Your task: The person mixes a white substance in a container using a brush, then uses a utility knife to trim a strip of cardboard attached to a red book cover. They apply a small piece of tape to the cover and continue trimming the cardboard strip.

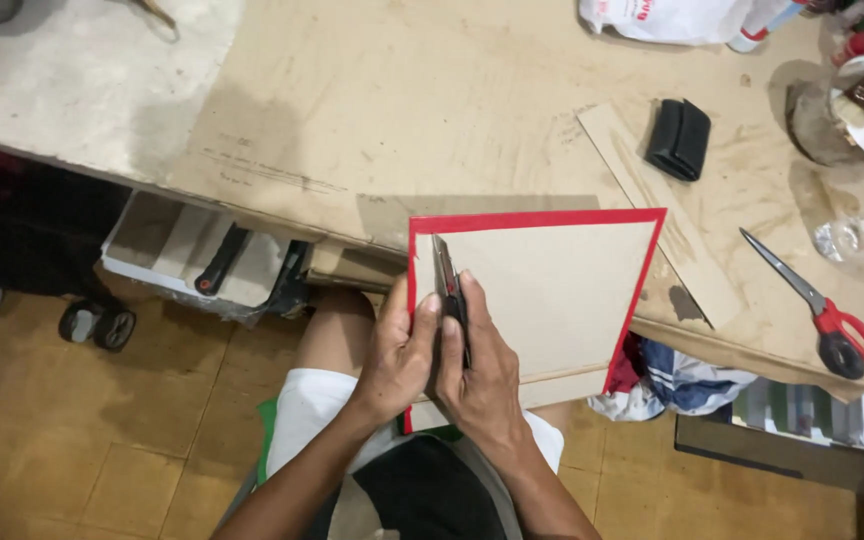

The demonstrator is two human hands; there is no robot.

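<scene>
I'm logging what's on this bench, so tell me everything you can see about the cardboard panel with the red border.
The red-edged cardboard panel is a flat tan sheet, seemingly cardboard, with red tape along its top, left and right edges. It hangs partly over the front edge of the workbench, above the person's lap. The left hand and right hand meet at its left side, gripping a utility knife that lies near the left border.

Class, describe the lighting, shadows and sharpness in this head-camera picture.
Head view: even, soft light on the plywood table; a soft shadow lies behind the red-edged card; both hands, left and right, and the scissors look sharp; floor dimmer.
</scene>
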